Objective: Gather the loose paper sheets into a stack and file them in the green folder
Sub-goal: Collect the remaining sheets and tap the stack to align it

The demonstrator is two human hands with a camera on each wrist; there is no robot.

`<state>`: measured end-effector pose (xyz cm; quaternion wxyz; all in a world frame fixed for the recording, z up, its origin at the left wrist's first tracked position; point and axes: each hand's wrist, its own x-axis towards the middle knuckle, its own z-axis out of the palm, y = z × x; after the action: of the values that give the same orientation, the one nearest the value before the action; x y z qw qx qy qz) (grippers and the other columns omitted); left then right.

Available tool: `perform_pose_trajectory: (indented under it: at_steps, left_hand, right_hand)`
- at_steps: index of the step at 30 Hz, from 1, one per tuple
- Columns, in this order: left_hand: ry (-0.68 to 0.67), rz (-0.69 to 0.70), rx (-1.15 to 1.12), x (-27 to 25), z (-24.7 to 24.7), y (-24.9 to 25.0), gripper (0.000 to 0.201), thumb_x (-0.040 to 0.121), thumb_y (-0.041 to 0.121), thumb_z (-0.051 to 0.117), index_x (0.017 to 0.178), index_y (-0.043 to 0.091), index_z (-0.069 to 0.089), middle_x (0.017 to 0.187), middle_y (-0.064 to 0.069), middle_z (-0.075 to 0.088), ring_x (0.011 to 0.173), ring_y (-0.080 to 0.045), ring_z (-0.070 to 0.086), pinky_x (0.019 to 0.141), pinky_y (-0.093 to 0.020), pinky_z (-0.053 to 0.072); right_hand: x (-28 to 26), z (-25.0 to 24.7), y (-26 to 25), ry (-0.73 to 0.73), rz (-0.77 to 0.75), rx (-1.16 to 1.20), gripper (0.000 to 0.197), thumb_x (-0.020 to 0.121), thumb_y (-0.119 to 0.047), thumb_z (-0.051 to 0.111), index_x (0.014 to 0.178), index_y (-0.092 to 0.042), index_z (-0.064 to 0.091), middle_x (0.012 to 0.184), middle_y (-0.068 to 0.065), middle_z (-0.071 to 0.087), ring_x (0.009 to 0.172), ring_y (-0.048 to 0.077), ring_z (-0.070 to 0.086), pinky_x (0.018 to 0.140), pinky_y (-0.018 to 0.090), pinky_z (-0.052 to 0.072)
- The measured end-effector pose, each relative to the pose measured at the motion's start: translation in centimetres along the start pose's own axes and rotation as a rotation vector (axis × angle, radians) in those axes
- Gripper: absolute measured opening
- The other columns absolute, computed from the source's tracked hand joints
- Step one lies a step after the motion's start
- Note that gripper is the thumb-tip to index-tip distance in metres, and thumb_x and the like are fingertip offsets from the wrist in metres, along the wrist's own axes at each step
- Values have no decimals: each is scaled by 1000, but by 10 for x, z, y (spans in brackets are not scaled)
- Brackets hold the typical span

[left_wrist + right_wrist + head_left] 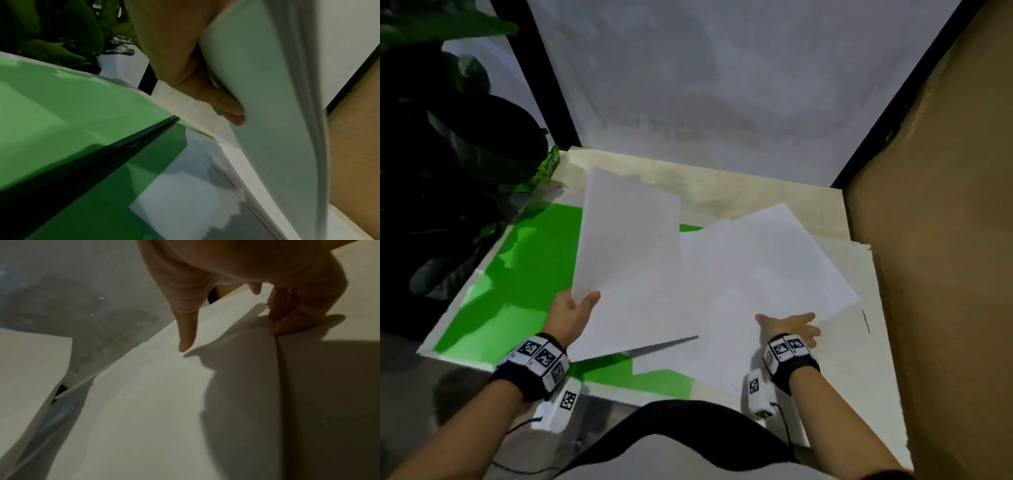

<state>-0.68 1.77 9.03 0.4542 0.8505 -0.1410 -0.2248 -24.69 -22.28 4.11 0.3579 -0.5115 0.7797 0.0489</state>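
The green folder (517,274) lies open and flat on the left half of the table (722,192). My left hand (573,310) grips the near left corner of a white stack of sheets (630,260) and holds it tilted above the folder. In the left wrist view its fingers (226,110) curl under that stack (267,105), with the folder (61,113) below. Loose white sheets (774,260) lie fanned out on the right. My right hand (789,325) rests spread on them. Its fingertips (287,318) push up a sheet's edge (236,340), the thumb (187,334) held clear.
A dark leafy plant (458,144) stands off the table's left edge, with a green packet (548,168) at the back left corner. A brown wall (945,240) bounds the right side and a white panel (722,85) the back. The table's near edge lies just under my wrists.
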Motion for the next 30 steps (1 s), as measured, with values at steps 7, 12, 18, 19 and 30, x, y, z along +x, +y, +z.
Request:
perform_pose_trajectory:
  at_steps: [7, 12, 18, 19, 30]
  left_hand:
    - [19, -1, -5, -19, -9, -4, 25, 88, 5, 52, 104, -13, 58, 110, -37, 61, 106, -45, 57, 86, -45, 46]
    - [38, -11, -34, -27, -11, -11, 24, 88, 8, 52, 104, -9, 59, 108, -34, 63, 100, -40, 61, 82, -37, 44]
    - [49, 3, -97, -35, -16, -13, 22, 88, 7, 53, 104, -5, 60, 98, -14, 62, 91, -21, 56, 81, -30, 39]
    - [51, 5, -94, -35, -17, -13, 21, 88, 7, 53, 103, -5, 60, 96, -11, 61, 89, -20, 55, 80, -30, 39]
    - [43, 7, -131, -25, -21, -21, 24, 88, 6, 51, 108, -6, 58, 102, -13, 61, 95, -22, 56, 85, -32, 40]
  right_hand:
    - [-4, 21, -12, 81, 22, 40, 123, 62, -39, 81, 146, -8, -4, 141, 26, 24, 125, 40, 33, 101, 48, 36]
    - [12, 23, -4, -58, -55, 268, 88, 89, -6, 55, 145, -4, -13, 152, 30, -3, 140, 45, 3, 117, 43, 7]
    - [12, 26, -18, -146, -48, 372, 42, 97, -11, 31, 139, -15, 33, 144, 13, 41, 128, 33, 42, 52, 18, 43]
    - [12, 26, -11, -69, -158, 81, 36, 92, -16, 39, 126, -21, 50, 132, 4, 55, 117, 27, 54, 72, 26, 47]
    - [10, 0, -4, -119, -250, 476, 47, 82, 3, 59, 128, 6, 46, 132, 22, 53, 118, 36, 52, 97, 33, 40]
